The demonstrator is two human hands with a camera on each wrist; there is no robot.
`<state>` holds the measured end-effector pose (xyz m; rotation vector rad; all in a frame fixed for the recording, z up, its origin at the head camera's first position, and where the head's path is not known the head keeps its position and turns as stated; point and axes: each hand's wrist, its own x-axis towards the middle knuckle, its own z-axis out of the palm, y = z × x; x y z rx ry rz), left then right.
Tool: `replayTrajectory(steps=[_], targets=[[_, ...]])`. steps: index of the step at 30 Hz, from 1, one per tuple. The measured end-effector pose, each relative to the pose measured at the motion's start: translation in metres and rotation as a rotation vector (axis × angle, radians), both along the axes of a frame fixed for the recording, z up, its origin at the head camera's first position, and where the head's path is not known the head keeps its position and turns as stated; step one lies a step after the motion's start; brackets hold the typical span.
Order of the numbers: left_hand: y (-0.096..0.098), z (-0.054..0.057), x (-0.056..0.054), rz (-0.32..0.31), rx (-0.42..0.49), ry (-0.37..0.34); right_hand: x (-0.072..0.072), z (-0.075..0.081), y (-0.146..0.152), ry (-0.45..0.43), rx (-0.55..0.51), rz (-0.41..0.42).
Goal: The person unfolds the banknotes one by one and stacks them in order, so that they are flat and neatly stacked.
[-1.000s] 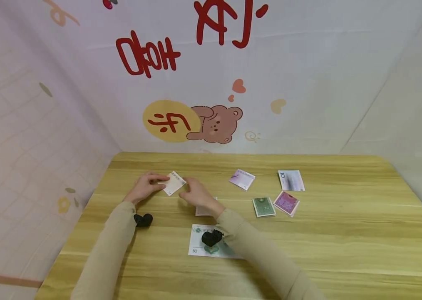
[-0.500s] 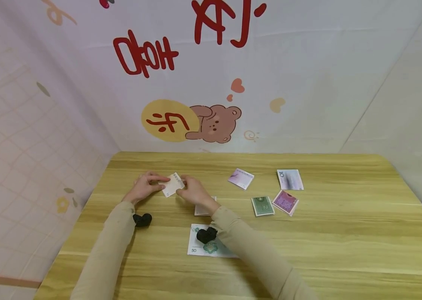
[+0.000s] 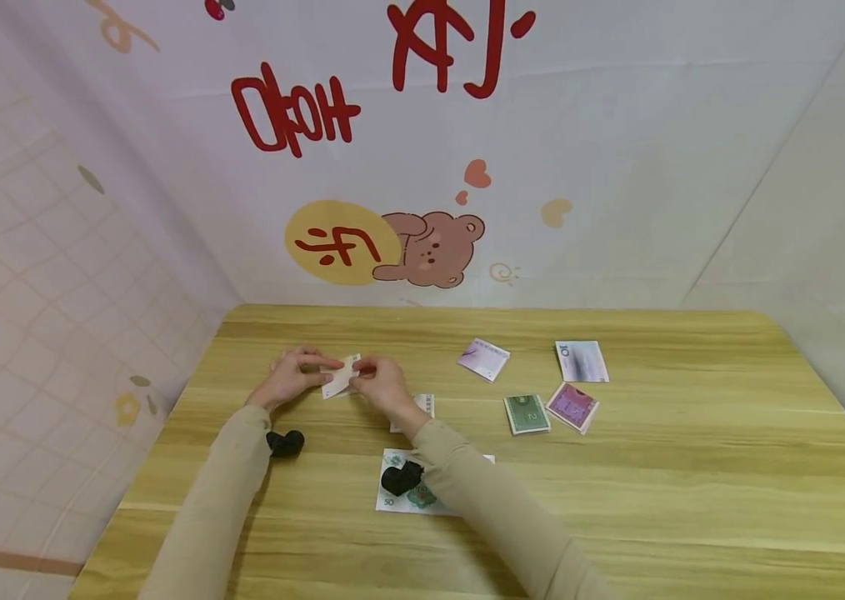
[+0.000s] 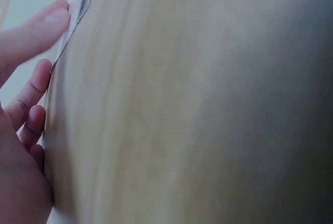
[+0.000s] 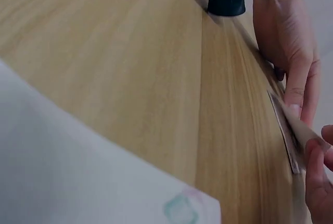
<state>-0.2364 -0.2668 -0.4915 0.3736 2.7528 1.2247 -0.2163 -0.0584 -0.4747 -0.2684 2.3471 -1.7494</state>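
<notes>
Near the surface's (image 3: 692, 450) far-left corner, right fingers (image 3: 367, 364) pinch the banknote (image 3: 341, 379); outstretched left fingers (image 3: 320, 362) steady it. Apparently mid-fold; creasing needs pressure.

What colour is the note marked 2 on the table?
The note marked 2 is green; the head view shows it best.

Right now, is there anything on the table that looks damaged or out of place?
The note marked 10, at the back right of the notes, has a dark, blurred patch; print or stain, I cannot tell. The pink note in front of it lies askew beside the green note.
</notes>
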Motion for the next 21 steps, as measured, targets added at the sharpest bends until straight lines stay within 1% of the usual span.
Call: replayTrajectory(steps=[5,9,11,13,15,16,19,21], targets=[[0.001,0.001,0.009,-0.019,0.004,-0.001,0.001,-0.003,0.002,-0.015,-0.042,-0.018],[0.005,0.004,0.020,-0.058,0.012,0.031,0.002,-0.006,0.005,-0.027,-0.070,-0.025],[0.008,0.006,0.024,-0.083,0.014,0.056,0.002,-0.006,0.005,-0.028,-0.075,-0.029],[0.012,0.008,0.027,-0.110,0.014,0.097,0.002,-0.007,0.006,-0.033,-0.082,-0.033],[0.017,0.010,0.029,-0.141,0.033,0.145,0.002,-0.007,0.006,-0.038,-0.091,-0.035],[0.021,0.016,0.032,-0.153,0.048,0.162,0.002,-0.007,0.006,-0.035,-0.096,-0.034],[0.029,0.018,0.034,-0.147,0.080,0.204,0.001,-0.008,0.009,-0.023,-0.123,-0.025],[0.033,0.019,0.034,-0.119,0.091,0.210,0.001,-0.008,0.013,-0.009,-0.143,-0.018]])
